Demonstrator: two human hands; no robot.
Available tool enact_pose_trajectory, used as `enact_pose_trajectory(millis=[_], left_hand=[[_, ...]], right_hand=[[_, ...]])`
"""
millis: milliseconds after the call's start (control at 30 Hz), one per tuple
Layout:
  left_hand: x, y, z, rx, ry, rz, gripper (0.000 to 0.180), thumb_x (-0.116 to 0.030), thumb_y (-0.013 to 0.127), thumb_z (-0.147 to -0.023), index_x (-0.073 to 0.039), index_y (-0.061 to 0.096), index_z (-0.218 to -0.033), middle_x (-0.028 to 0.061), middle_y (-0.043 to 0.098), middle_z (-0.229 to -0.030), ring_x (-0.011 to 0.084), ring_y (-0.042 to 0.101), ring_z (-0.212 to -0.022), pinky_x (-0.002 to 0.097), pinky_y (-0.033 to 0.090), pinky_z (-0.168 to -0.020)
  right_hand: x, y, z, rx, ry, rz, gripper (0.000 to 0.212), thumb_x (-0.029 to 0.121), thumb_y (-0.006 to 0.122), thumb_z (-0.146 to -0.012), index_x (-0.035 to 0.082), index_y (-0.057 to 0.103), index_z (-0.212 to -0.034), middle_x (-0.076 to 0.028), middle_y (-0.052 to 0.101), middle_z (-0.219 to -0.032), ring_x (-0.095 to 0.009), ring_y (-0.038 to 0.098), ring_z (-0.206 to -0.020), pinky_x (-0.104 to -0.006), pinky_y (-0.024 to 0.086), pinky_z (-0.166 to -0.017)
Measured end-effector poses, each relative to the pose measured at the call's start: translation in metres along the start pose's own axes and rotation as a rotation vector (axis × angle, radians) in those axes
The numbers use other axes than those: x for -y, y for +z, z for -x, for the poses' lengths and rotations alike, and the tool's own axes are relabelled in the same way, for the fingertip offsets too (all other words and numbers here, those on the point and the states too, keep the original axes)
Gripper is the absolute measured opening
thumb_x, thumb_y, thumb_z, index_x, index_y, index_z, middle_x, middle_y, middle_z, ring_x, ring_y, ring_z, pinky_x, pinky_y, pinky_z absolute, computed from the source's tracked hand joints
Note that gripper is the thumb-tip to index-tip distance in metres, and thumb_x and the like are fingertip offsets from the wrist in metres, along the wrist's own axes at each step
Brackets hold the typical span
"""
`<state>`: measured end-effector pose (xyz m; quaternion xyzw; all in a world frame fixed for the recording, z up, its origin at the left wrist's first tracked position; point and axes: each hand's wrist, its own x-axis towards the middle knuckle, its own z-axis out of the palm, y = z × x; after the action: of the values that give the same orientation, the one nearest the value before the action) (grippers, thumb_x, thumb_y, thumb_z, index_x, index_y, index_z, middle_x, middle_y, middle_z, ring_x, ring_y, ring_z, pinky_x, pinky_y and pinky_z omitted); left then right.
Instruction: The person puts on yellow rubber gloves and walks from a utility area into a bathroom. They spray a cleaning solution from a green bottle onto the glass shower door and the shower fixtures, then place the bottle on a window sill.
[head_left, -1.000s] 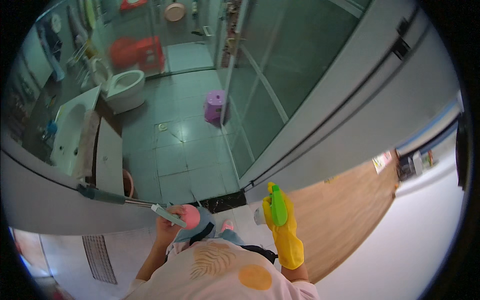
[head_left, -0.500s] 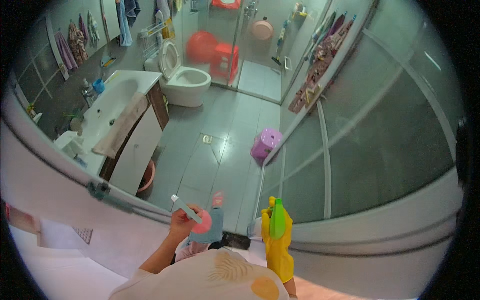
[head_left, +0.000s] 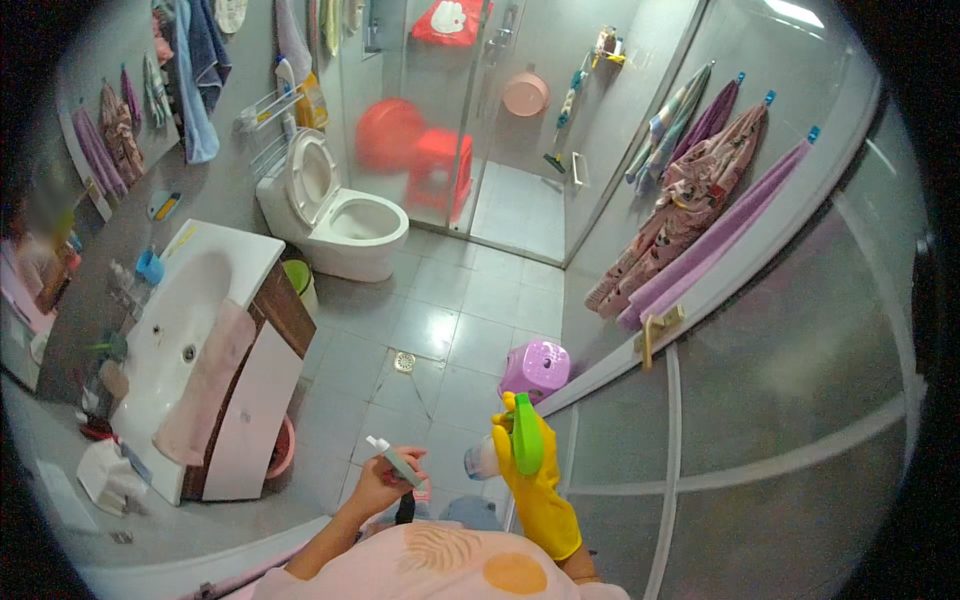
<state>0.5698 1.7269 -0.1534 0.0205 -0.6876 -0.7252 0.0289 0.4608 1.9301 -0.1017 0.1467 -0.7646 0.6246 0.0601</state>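
My bare left hand (head_left: 376, 492) is closed around a slim grey handle with a white end (head_left: 400, 466), held in front of my body at the lower middle. What lies at the handle's lower end is mostly hidden. A yellow rubber glove covers my right hand (head_left: 545, 512), whose fingers wrap a spray bottle with a green head (head_left: 526, 435). The bottle's clear body shows to the left of the glove. Below the right hand's fingertips is tiled floor, with a purple stool (head_left: 537, 368) just beyond.
At left stands a white sink (head_left: 215, 268) on a cabinet, a cloth (head_left: 205, 390) over its front edge. A toilet (head_left: 365, 222) with raised lid is farther back. Glass encloses the shower with a red stool (head_left: 440, 172). Towels (head_left: 690, 190) hang right, beside a sliding glass door (head_left: 770, 400).
I have moved forward through the doorway into the bathroom, so sink, toilet and towels appear closer. Both hands keep their holds; the handle in my left hand has turned slightly.
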Motion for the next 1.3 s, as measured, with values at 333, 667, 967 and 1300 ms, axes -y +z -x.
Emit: enact_pose_trajectory(millis=[333,667,967,1300], left_hand=[[0.045,-0.001,-0.213,0.172,-0.247,-0.027,0.023,0.001,0.066,-0.07,-0.002,0.059,-0.092,0.0064,0.06,-0.097,0.0158,0.054,-0.098,0.0319,0.043,-0.088],[0.015,0.017,-0.398,-0.105,-0.225,0.036,0.02,0.003,0.062,-0.065,-0.003,0.059,-0.083,0.0037,0.06,-0.085,0.0127,0.055,-0.079,0.0275,0.046,-0.075],[0.03,-0.011,-0.57,-0.029,-0.165,0.018,0.023,-0.002,0.069,-0.068,-0.004,0.061,-0.09,0.0063,0.061,-0.09,0.0154,0.058,-0.084,0.0301,0.047,-0.08],[0.056,-0.062,-0.784,0.029,-0.188,0.048,0.018,-0.004,0.072,-0.068,-0.003,0.057,-0.077,0.0046,0.059,-0.077,0.0127,0.057,-0.069,0.025,0.046,-0.06]], right_hand=[[-0.026,0.011,-0.221,0.195,-0.036,-0.333,0.043,-0.003,0.057,-0.079,0.002,0.046,-0.12,-0.01,0.052,-0.119,-0.015,0.057,-0.093,-0.0263,0.045,-0.08],[-0.018,0.016,-0.422,0.437,-0.157,-0.198,0.053,0.003,0.064,-0.077,0.004,0.042,-0.125,-0.008,0.055,-0.106,-0.014,0.056,-0.084,-0.0258,0.047,-0.074],[-0.128,0.043,-0.595,0.467,0.298,-1.169,0.032,0.012,0.058,-0.083,0.006,0.051,-0.114,-0.011,0.057,-0.102,-0.014,0.054,-0.069,-0.0236,0.044,-0.057],[-0.172,-0.005,-0.776,-0.239,0.107,-0.618,0.025,0.002,0.054,-0.084,0.001,0.051,-0.108,-0.011,0.057,-0.096,-0.01,0.051,-0.07,-0.0186,0.043,-0.058]])
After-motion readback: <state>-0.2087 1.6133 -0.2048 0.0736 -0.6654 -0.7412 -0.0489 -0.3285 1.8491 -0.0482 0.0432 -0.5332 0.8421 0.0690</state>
